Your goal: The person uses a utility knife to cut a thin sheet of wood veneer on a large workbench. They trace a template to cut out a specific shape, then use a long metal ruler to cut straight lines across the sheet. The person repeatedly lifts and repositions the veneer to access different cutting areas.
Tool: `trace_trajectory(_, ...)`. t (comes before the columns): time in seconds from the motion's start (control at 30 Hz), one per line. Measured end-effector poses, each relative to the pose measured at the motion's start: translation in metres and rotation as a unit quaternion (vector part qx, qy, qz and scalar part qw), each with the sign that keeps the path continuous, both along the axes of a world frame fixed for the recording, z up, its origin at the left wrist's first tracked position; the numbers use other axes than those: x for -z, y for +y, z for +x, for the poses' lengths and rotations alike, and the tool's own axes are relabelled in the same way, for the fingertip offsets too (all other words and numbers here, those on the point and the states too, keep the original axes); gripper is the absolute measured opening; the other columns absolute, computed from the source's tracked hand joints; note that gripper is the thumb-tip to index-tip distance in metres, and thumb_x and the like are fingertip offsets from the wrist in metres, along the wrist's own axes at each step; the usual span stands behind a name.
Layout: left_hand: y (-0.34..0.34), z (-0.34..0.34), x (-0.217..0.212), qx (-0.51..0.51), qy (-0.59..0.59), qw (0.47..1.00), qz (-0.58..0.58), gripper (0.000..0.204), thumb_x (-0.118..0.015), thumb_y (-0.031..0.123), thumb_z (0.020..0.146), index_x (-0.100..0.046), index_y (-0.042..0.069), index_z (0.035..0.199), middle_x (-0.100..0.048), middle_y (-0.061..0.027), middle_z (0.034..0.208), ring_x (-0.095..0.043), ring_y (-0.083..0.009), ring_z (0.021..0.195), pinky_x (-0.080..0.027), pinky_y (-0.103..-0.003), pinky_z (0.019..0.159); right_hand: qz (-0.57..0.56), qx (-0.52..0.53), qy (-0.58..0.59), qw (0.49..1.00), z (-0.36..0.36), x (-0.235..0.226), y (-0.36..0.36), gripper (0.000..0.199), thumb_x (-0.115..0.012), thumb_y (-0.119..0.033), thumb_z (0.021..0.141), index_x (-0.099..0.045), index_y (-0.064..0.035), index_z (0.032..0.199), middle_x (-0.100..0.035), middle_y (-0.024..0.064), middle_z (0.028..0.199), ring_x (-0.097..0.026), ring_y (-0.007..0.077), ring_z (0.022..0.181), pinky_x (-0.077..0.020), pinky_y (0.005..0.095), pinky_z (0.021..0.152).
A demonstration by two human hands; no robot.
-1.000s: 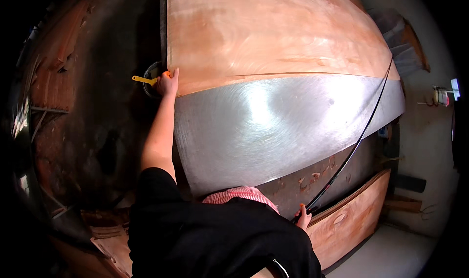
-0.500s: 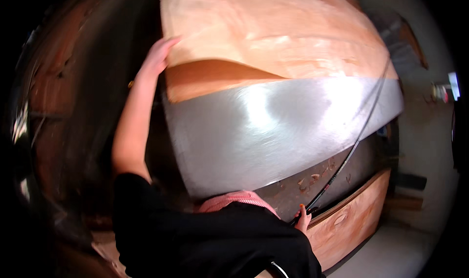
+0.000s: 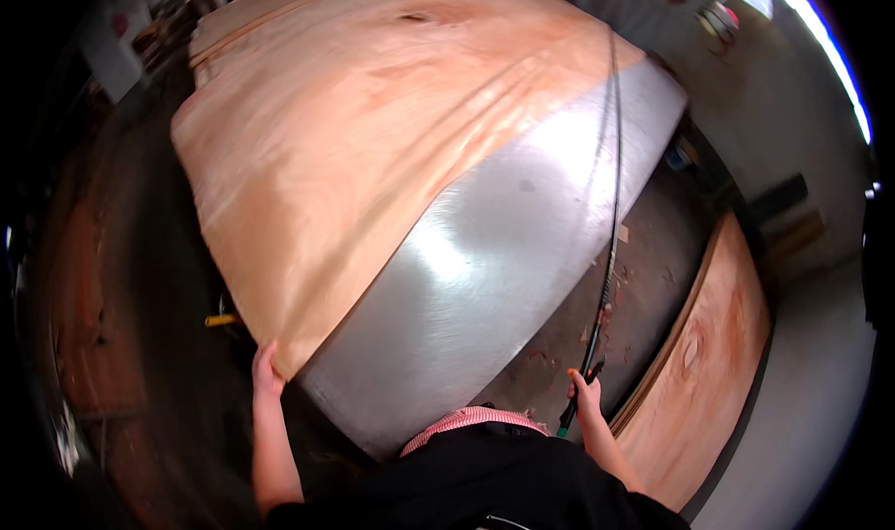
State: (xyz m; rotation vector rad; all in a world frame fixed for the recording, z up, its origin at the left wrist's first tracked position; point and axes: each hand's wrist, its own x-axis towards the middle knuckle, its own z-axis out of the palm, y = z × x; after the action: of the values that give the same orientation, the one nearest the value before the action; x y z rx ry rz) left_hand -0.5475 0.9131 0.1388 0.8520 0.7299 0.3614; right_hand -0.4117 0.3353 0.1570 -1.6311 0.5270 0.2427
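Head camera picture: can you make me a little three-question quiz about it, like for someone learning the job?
1. Which hand grips the long, thin black rod?
2. True or false: part of the shiny, flat silver metal plate shows beside the large, thin tan wooden sheet.
3. The left hand grips the sheet at its:
A) near corner
B) far edge
C) middle

Key: 1. The right hand. 2. True. 3. A.

The sheet point(image 3: 326, 166) looks like smooth, grained wood, the tabletop point(image 3: 494, 269) glossy brushed metal, the shirt point(image 3: 447, 483) matt cloth.
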Motion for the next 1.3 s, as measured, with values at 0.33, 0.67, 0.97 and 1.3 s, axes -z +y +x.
trace_trajectory(0.33, -0.08, -0.117, 0.162, 0.173, 0.147, 0.945, -0.236, 0.041, -0.055, 0.014, 0.075, -0.045, 0.003, 0.113, -0.054, -0.0114, 0.107, -0.053, -0.0267, 0.096, -0.045, -0.043, 0.081, 0.091, 0.028, -0.053, 0.994, -0.012, 0.0, -0.012, 0.013, -0.053, -0.016, 0.08, -0.051, -0.0044, 0.074, -0.043, -0.0016, 0.052, -0.039, 0.0068, 0.042, -0.0327, 0.0205, 0.04)
trace_trajectory(0.67, -0.086, -0.157, 0.201, 0.633, 0.48, 0.597, 0.112, 0.033, -0.048, 0.037, 0.081, -0.054, 0.006, 0.088, -0.058, -0.009, 0.081, -0.054, -0.0199, 0.073, -0.043, -0.033, 0.066, 0.249, -0.024, -0.059, 0.966, -0.015, -0.027, -0.003, 0.024, -0.047, -0.026, 0.086, -0.05, -0.0027, 0.081, -0.044, -0.0006, 0.056, -0.041, 0.0064, 0.046, -0.0361, 0.0207, 0.044)
trace_trajectory(0.97, -0.252, 0.095, 0.014, 0.413, 0.053, 0.905, 0.083, 0.029, -0.044, 0.031, 0.085, -0.057, 0.005, 0.084, -0.058, -0.0039, 0.069, -0.052, -0.0124, 0.055, -0.042, -0.026, 0.052, 0.006, -0.462, -0.045, 0.886, 0.017, -0.02, 0.108, 0.027, -0.037, -0.017, 0.087, -0.044, -0.005, 0.109, -0.058, 0.0088, 0.076, -0.059, 0.016, 0.07, -0.0464, 0.03, 0.055)
trace_trajectory(1.3, -0.142, 0.047, 0.089, 0.223, 0.19, 0.857, 0.423, 0.028, -0.063, 0.028, 0.074, -0.056, 0.001, 0.074, -0.051, -0.0019, 0.048, -0.047, -0.0078, 0.042, -0.034, -0.023, 0.04, -0.297, -0.481, -0.162, 0.809, -0.002, 0.022, 0.069, 0.029, -0.052, -0.018, 0.077, -0.051, -0.0087, 0.105, -0.057, 0.0129, 0.089, -0.055, 0.0275, 0.084, -0.0444, 0.0358, 0.07)
